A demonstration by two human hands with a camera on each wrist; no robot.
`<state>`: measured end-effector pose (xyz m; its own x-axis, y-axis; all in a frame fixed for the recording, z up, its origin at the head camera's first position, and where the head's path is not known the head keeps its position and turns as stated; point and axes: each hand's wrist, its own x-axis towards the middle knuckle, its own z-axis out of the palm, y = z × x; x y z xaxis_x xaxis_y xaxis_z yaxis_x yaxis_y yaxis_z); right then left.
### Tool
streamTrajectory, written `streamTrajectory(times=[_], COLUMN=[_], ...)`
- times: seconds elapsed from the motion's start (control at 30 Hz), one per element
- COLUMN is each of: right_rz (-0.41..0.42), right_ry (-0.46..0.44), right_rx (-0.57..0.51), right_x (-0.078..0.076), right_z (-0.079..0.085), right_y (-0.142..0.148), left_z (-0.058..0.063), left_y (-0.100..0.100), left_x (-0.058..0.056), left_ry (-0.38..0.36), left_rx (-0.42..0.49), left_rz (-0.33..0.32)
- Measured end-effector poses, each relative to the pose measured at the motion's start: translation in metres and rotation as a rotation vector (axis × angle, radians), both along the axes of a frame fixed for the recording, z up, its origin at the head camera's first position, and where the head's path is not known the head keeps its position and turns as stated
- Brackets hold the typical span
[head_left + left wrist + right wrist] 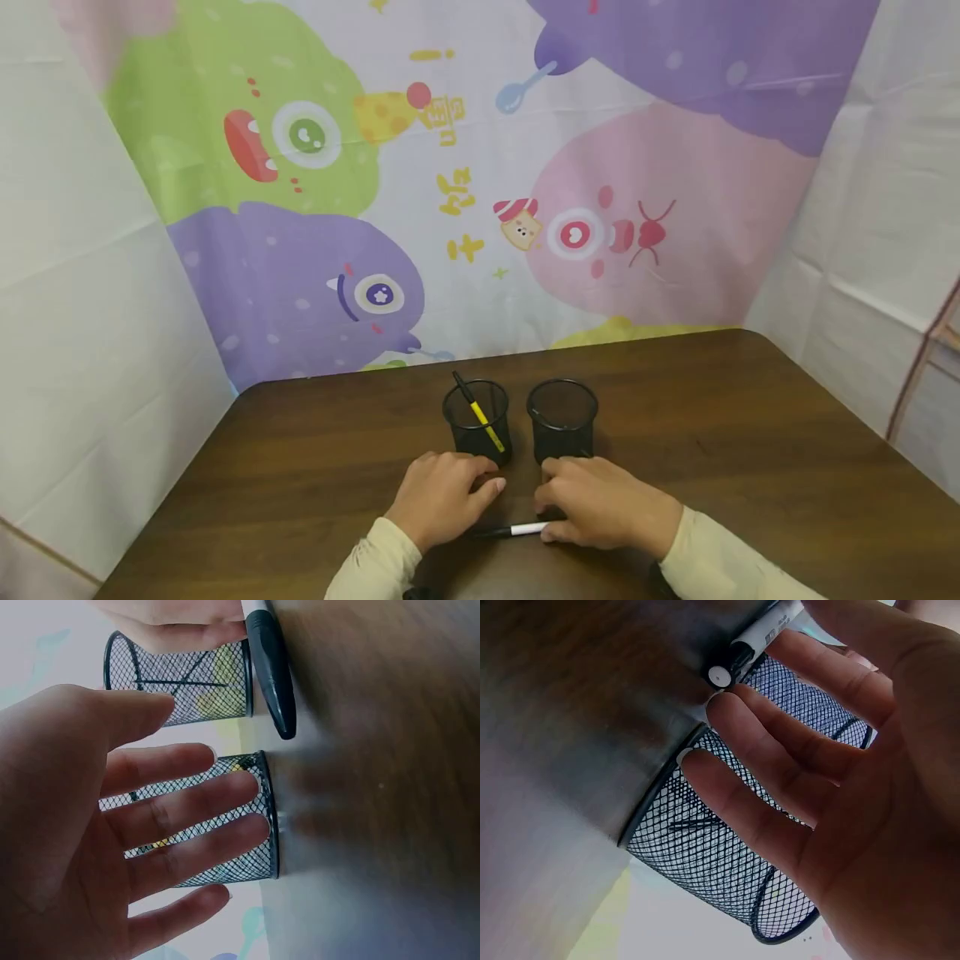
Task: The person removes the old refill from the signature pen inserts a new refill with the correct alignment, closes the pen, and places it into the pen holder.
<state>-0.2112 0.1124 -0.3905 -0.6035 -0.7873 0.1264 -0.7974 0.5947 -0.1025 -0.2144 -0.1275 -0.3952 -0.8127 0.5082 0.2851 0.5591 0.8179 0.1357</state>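
White-barrelled marker (527,529) could pivot, knocking the right mesh cup (564,443).
Your right grip (603,504) pinches it near one end, inviting tilt; your left grip (442,497) is released.

Head view: soft, diffuse light of moderate brightness on the printed backdrop (480,167); dim shadows beneath the left hand (444,498) and right hand (606,504); wide-angle stretching towards the frame edges. Wrist views: strong backlighting, the backdrop bleached nearly white, both palm sides in shade, the mesh pen cups (705,840) outlined darkly, and the wood-grain counter (375,787) softly blurred with pale glare low in frame.
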Motion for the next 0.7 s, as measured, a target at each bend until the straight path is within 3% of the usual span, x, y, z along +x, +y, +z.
streamTrajectory(times=[0.7], right_rz=[0.016], right_ry=[-0.019], right_rx=[-0.013], right_x=[-0.0008], right_z=[0.0014], right_y=[-0.0004], left_z=[-0.0014], left_y=[-0.0052], left_x=[0.0003], left_ry=[0.017], left_rx=[-0.007], left_rz=[0.017])
